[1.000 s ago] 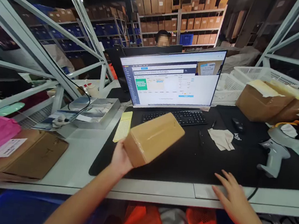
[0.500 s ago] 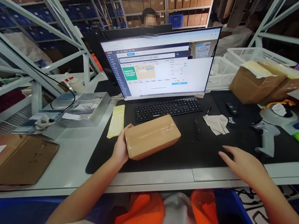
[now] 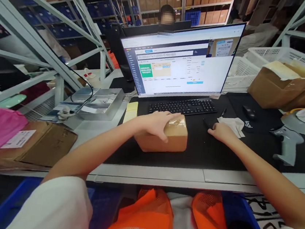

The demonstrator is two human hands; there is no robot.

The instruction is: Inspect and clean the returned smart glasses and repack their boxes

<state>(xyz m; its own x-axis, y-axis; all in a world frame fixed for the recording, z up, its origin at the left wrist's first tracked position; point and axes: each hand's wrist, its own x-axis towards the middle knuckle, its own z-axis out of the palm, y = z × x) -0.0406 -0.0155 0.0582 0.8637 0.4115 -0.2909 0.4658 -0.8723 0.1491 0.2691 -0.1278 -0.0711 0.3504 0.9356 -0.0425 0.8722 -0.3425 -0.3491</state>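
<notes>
My left hand [image 3: 158, 124] lies over the top of a taped brown cardboard box [image 3: 177, 141], thumb down its near side and fingers across its upper face. The box rests on the black desk mat [image 3: 136, 160]. Farther right, my right hand [image 3: 220, 132] has its fingers closed at the end of a slim black pen-like tool [image 3: 205, 124], low over the mat. Just behind that hand lies a crumpled pale cloth or tissue [image 3: 235, 125]. A second dark pen [image 3: 223, 111] is beyond it.
Behind the box are a black keyboard [image 3: 183, 106] and a lit monitor [image 3: 174, 65]. A scanner [image 3: 286, 144], tape dispenser [image 3: 303, 120] and mouse [image 3: 249, 112] stand right. Yellow notes [image 3: 131, 111], a grey tray [image 3: 106, 103] and a larger carton [image 3: 46, 146] are left. Another person sits beyond the monitor.
My left hand has gone from the box's left end to its top, and the box now sits squarer on the mat. My right hand has moved left and closed at the black tool.
</notes>
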